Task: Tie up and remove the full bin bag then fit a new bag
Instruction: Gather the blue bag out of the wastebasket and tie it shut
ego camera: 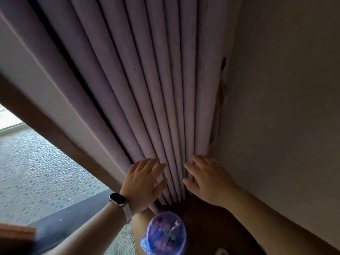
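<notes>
At far left, a pebbled floor [36, 172] lies beyond a brown frame [60, 138]. A pleated purple curtain [128, 80] hangs down the middle. The left hand [142, 183], with a watch [117, 198] on its wrist, rests flat on the curtain's lower folds, fingers spread. Just right of it, the right hand [207, 179] presses the same folds, fingers also spread, holding nothing. Near and below, between the forearms, stands the bin [165, 234], lined with a blue-purple bag [158, 236] holding bottles. A plain wall [285, 107] fills the right.
</notes>
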The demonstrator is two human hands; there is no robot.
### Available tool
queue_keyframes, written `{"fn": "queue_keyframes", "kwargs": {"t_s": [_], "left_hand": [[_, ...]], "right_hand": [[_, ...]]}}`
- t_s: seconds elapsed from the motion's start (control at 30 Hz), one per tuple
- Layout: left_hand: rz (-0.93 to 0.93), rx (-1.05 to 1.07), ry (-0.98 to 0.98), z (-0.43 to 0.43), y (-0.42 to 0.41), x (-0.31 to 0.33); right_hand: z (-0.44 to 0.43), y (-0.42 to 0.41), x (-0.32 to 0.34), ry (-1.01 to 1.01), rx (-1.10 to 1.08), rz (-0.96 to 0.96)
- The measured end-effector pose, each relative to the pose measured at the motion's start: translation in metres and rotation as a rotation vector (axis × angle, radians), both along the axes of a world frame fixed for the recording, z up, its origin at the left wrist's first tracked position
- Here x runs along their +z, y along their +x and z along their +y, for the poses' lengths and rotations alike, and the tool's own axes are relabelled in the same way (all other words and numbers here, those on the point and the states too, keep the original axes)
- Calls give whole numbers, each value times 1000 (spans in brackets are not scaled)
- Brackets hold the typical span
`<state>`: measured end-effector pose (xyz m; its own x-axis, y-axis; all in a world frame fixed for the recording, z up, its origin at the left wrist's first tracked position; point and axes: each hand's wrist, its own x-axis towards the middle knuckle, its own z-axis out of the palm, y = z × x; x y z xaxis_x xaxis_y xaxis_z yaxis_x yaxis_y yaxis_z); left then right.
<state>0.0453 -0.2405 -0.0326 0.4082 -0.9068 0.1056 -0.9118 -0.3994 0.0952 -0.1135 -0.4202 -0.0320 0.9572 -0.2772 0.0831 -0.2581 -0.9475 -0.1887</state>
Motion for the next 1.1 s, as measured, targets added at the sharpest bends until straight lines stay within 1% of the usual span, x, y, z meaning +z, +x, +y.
{"fn": "queue_keyframes", "kwargs": {"t_s": [0.13, 0.3, 0.47, 0.6, 0.7, 0.87, 0.97, 1.1], "left_hand": [[-9, 188, -11, 5, -15, -1], [-8, 341, 36, 36, -38, -12], [-17, 412, 27, 68, -49, -23], [25, 441, 34, 98, -43, -47], [95, 456, 4, 121, -34, -82], [263, 488, 3, 146, -25, -167], [360, 532, 46, 156, -28, -224], [451, 655, 63, 163, -22, -296]], "right_hand": [[-29, 11, -18, 36, 159, 18], [-21, 29, -38, 88, 312, 67], [4, 41, -57, 106, 403, 134], [27, 48, -74, 92, 412, 171], [44, 49, -93, 79, 391, 218], [66, 46, -147, 44, 344, 310], [79, 45, -193, 68, 314, 350], [90, 48, -265, 118, 284, 361]]}}
